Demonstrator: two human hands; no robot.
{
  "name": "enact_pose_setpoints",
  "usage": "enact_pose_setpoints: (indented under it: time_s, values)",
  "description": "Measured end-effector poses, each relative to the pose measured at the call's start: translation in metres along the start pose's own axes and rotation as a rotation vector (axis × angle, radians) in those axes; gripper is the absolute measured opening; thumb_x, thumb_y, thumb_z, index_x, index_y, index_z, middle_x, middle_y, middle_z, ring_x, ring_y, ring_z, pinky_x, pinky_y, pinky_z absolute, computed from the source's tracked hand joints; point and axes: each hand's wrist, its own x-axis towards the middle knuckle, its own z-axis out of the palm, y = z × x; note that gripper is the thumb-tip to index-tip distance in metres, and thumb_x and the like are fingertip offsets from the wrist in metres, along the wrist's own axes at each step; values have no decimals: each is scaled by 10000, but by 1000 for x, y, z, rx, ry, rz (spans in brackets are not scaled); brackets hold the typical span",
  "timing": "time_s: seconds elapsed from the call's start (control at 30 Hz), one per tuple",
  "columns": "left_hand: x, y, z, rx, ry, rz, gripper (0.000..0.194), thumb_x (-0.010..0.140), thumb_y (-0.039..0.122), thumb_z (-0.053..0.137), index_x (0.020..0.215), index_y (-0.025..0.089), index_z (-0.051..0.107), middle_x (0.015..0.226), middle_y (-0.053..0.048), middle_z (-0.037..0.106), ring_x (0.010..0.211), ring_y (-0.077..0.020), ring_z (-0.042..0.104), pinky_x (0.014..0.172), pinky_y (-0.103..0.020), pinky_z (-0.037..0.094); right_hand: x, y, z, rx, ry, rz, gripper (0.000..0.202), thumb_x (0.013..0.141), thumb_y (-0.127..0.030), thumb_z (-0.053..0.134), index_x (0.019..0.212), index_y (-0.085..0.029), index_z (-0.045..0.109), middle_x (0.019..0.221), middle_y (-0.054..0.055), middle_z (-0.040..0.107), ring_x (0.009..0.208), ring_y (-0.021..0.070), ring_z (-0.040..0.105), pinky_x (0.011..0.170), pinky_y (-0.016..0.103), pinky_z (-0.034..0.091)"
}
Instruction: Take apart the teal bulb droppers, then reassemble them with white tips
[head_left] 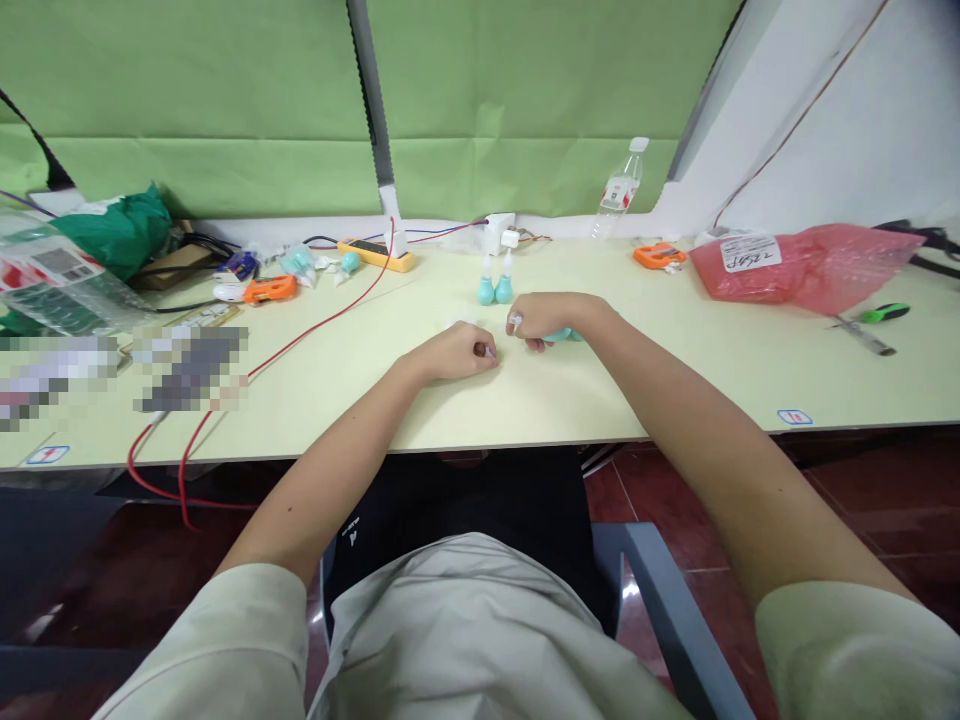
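Teal bulbs [557,336] half hidden beside my right hand [534,320]. Probably light, soft, squashy: hold the round sides gently. Right fingers pinch a white tip [516,321]; left hand [466,352] pinches a small pale piece [489,352].

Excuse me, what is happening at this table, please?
A person sits at a pale table. The left hand seems to pinch a small pale piece; close beside it, the right hand holds a small whitish piece. Two teal bulbs with pale tops stand side by side beyond the hands, and another teal object is partly hidden by the right hand.
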Motion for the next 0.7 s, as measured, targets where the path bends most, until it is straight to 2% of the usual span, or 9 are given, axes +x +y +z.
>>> enact_pose_setpoints:
  time_s: [0.23,0.33,0.4,0.5,0.57,0.63,0.7]
  values:
    - [1,-2,0,12,1,4,244,837,314,642,960,190,812,835,-42,735,721,-166,620,692,-311,470,1,-2,4,35,53,-20,165,752,-153,692,615,-209,620,643,79,706,612,223,631,678,386,478]
    - [1,-1,1,6,3,0,241,833,310,650,965,188,811,857,-47,743,732,-167,624,699,-309,476,-7,-2,-3,70,64,5,54,742,-152,704,715,-199,699,622,57,697,589,216,630,673,377,490]
    - [0,0,1,0,4,2,238,827,303,657,963,184,810,879,-53,749,741,-168,627,703,-308,480,-17,-4,-11,113,96,6,79,737,-158,725,806,-189,743,615,40,688,573,205,626,675,366,495]
    - [-2,3,-3,-3,16,20,223,817,290,657,938,173,804,856,-52,743,727,-163,618,691,-301,474,-30,-8,-21,222,263,-67,89,780,-185,717,865,-167,739,624,31,674,564,182,615,664,344,496]
    - [-5,0,-13,-11,91,19,221,819,290,645,924,163,793,818,-46,726,711,-160,610,681,-293,467,-31,-13,-21,336,448,-152,84,821,-203,685,885,-155,710,624,31,654,568,177,610,645,334,497]
    - [-9,-8,-26,-10,248,-10,230,818,295,635,929,154,780,798,-44,711,709,-158,606,684,-286,467,-22,-17,-14,455,615,-237,83,843,-210,654,897,-156,684,623,29,632,579,182,612,632,330,504]
    - [-13,-22,-41,48,431,-48,247,797,299,651,953,150,769,793,-42,698,716,-157,598,695,-283,466,-7,-19,-2,553,707,-288,79,853,-218,631,895,-163,669,633,28,623,593,186,618,627,328,514]
